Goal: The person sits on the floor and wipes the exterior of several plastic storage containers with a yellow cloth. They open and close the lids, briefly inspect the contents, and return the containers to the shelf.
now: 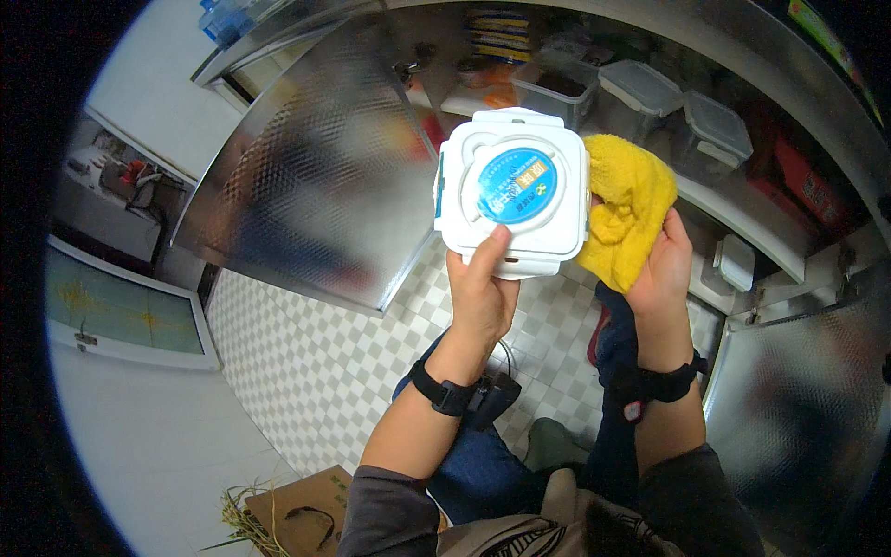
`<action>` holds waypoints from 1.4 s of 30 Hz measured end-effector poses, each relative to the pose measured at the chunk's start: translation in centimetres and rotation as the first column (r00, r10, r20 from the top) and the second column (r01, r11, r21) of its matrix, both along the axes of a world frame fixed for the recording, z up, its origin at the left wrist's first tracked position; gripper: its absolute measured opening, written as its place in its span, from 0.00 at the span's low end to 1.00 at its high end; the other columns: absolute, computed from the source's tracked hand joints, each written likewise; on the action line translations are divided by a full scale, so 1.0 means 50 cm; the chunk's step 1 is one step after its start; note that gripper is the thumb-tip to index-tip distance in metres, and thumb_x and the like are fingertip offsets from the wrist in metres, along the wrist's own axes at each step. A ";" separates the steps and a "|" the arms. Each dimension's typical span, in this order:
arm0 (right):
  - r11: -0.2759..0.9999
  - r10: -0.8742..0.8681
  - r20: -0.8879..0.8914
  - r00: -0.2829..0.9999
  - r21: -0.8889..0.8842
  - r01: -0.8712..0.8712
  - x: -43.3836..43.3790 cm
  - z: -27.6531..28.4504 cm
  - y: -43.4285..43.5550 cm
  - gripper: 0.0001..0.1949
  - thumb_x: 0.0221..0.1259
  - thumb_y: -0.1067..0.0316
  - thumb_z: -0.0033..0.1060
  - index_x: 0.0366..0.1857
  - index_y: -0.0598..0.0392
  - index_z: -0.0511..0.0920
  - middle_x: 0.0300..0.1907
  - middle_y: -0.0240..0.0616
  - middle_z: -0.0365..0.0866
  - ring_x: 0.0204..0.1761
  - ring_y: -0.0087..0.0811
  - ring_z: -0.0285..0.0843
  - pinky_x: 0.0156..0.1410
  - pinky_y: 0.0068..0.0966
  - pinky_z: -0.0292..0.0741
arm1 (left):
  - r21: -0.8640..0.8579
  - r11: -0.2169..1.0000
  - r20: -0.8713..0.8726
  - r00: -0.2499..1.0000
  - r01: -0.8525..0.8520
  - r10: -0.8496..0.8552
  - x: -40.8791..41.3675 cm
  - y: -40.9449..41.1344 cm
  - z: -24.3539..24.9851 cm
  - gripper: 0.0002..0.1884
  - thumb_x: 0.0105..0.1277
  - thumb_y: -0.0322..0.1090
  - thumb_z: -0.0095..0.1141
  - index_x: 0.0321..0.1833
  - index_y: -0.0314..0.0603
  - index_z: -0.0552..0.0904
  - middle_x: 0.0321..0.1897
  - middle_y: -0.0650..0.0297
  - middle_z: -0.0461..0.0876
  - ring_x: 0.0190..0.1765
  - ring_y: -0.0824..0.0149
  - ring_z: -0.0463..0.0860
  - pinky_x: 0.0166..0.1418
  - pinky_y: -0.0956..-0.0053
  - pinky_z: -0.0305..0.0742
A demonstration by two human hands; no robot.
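My left hand (484, 278) grips a square white plastic food container (459, 233) by its near edge, thumb on top. Its snap-lock lid faces up and carries a round blue label (516, 184) with printed writing. At the container's right side, my right hand (661, 268) holds a yellow plush cloth (630, 202), bunched around its fingers. The cloth meets the container's right edge, and some right-hand fingers are hidden behind it. Both hands are raised in front of an open cabinet.
Cabinet shelves (741, 223) hold several clear plastic bins (640, 87), a red box (807, 181) and a small white-lidded container (734, 261). Textured metal doors stand open at left (313, 181) and right (786, 397). A cardboard box (299, 512) lies on the tiled floor (292, 334) behind left.
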State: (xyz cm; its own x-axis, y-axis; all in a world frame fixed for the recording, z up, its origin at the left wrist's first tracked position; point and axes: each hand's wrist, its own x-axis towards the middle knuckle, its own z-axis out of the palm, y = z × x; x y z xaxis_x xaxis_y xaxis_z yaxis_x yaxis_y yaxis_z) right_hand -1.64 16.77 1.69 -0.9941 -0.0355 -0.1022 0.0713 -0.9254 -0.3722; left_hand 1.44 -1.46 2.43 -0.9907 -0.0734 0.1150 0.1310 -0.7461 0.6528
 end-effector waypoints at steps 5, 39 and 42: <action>0.946 0.218 -0.304 0.928 0.301 -0.124 0.003 -0.042 -0.014 0.22 0.73 0.70 0.47 0.68 0.61 0.67 0.64 0.47 0.75 0.64 0.40 0.76 0.72 0.40 0.71 | -0.024 0.996 0.001 0.996 -0.088 0.088 0.000 -0.008 -0.013 0.26 0.71 0.30 0.56 0.71 0.42 0.65 0.63 0.57 0.75 0.65 0.57 0.78 0.69 0.54 0.76; 0.306 -0.143 -0.470 0.871 0.816 0.491 0.027 -0.034 -0.095 0.25 0.63 0.78 0.53 0.65 0.65 0.63 0.51 0.47 0.81 0.53 0.36 0.83 0.59 0.31 0.78 | -0.236 0.971 0.004 0.999 -0.042 0.044 0.026 0.007 -0.044 0.27 0.74 0.38 0.56 0.72 0.40 0.65 0.64 0.57 0.75 0.63 0.60 0.78 0.68 0.57 0.74; 0.102 -0.203 -0.590 0.782 0.781 0.616 0.035 -0.030 -0.095 0.22 0.66 0.72 0.55 0.63 0.67 0.66 0.48 0.50 0.83 0.49 0.38 0.85 0.54 0.34 0.80 | -0.239 0.971 -0.016 1.000 -0.005 0.002 0.024 0.007 -0.044 0.27 0.75 0.40 0.54 0.74 0.44 0.63 0.65 0.56 0.74 0.65 0.57 0.78 0.69 0.52 0.74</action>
State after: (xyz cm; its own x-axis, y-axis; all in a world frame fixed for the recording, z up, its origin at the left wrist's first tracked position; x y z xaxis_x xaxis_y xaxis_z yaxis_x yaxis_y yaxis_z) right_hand 0.09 12.05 0.20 -0.7891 0.2975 0.5374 -0.4775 0.2533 -0.8413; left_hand 2.63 -1.09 0.20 -0.9885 -0.0455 0.1446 0.1446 -0.5683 0.8100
